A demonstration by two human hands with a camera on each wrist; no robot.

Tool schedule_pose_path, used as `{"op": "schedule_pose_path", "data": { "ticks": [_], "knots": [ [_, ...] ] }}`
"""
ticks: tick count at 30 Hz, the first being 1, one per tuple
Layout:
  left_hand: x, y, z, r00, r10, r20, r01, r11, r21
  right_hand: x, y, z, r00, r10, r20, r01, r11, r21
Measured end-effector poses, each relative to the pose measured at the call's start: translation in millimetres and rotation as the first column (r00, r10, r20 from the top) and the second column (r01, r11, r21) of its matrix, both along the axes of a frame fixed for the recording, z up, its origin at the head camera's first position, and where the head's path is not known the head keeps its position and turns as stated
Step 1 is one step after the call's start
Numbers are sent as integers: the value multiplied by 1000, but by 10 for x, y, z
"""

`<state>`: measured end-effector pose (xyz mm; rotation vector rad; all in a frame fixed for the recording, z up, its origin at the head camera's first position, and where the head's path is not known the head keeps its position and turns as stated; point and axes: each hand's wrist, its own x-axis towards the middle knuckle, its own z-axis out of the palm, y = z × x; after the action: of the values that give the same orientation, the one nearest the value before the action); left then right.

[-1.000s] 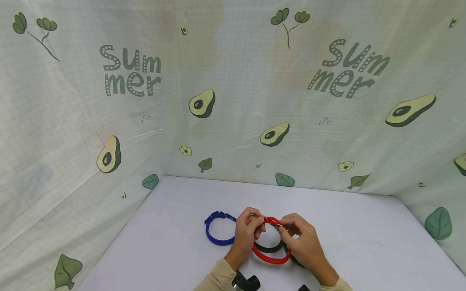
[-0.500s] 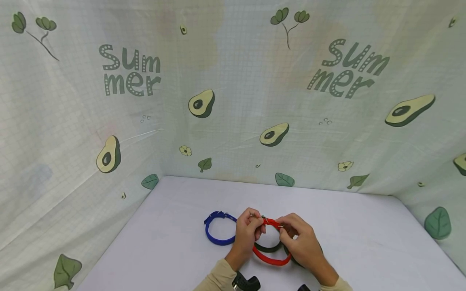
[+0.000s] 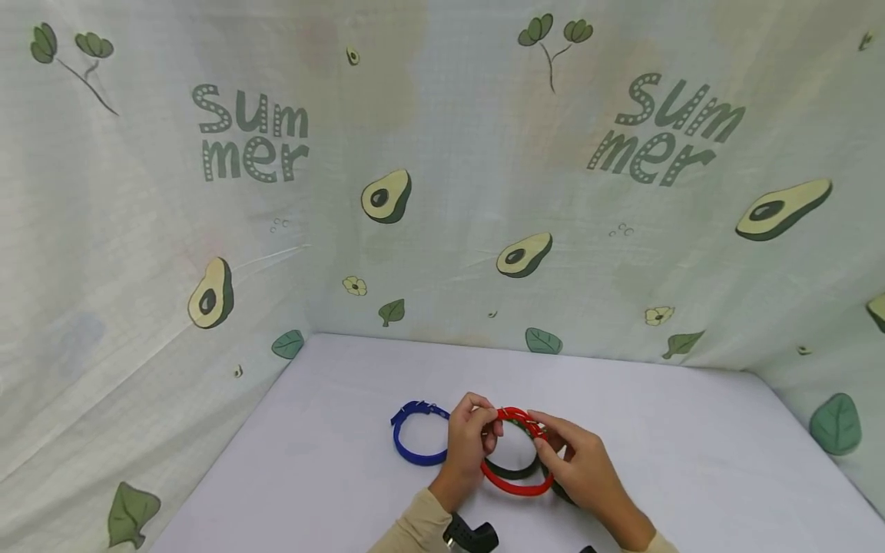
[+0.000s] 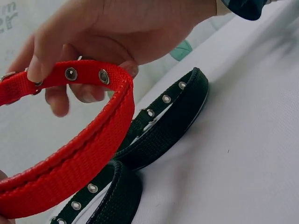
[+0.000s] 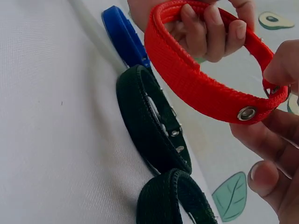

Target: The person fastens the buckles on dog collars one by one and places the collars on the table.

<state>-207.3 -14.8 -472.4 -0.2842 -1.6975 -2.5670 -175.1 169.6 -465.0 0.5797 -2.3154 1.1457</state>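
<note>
A red collar [image 3: 517,488] with metal eyelets is bent into a ring and held above the table between both hands. My left hand [image 3: 469,444] pinches its left side between thumb and fingers. At the right side my right hand [image 3: 579,459] pinches the strap beside the metal hardware; in the right wrist view an eyelet [image 5: 246,113] shows near those fingers. Two dark green collars [image 4: 180,135] [image 5: 149,126] lie beneath and behind the red one. Left of the left hand lies a blue collar [image 3: 419,460], looped, also visible in the right wrist view.
The collars rest on a white table [image 3: 332,461]. A printed cloth wall [image 3: 442,153] with avocados and leaves rises behind the table and at its sides. Black wrist gear [image 3: 473,535] sits at the left sleeve.
My right hand has shifted slightly right, and the upper part of the red collar between the hands has changed angle. The left hand keeps its pinch. The other collars stay put.
</note>
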Motion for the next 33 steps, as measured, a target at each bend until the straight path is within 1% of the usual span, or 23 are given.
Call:
{"op": "schedule_pose_path", "data": {
  "ticks": [6, 9, 12, 15, 17, 19, 22, 25, 27, 30, 33],
  "knots": [
    [13, 6, 29, 999, -26, 44, 24, 999, 47, -4, 21, 6, 998, -60, -37, 62, 995, 73],
    [3, -17, 48, 998, -45, 50, 43, 998, 42, -19, 30, 13, 998, -58, -30, 60, 995, 77],
    [-18, -40, 54, 996, -73, 50, 72, 997, 28, -41, 40, -8, 999, -20, 28, 19, 1000, 13],
    [-41, -62, 45, 992, -114, 48, 115, 993, -5, -58, 50, -53, 996, -6, 84, 11, 998, -57],
    [-51, -86, 34, 989, -139, 45, 142, 989, -46, -60, 52, -80, 993, -9, 116, 19, 996, -83],
    [-59, -108, 16, 988, -148, 34, 151, 982, -110, -53, 63, -98, 990, -11, 142, 25, 995, -94],
    [-82, -145, 0, 986, -164, -8, 158, 961, -227, -44, 98, -101, 985, -31, 170, 50, 993, -105],
    [-121, -201, 6, 979, -195, -64, 162, 927, -340, -57, 130, -75, 978, -67, 195, 91, 989, -117],
    [-145, -240, 13, 970, -230, -76, 183, 902, -392, -74, 149, -54, 970, -89, 227, 119, 985, -124],
    [-175, -271, 8, 957, -282, -63, 229, 873, -430, -101, 174, -33, 955, -109, 275, 146, 982, -117],
    [-192, -243, -14, 941, -337, -38, 290, 857, -427, -110, 207, -23, 940, -136, 313, 177, 979, -104]
  ]
}}
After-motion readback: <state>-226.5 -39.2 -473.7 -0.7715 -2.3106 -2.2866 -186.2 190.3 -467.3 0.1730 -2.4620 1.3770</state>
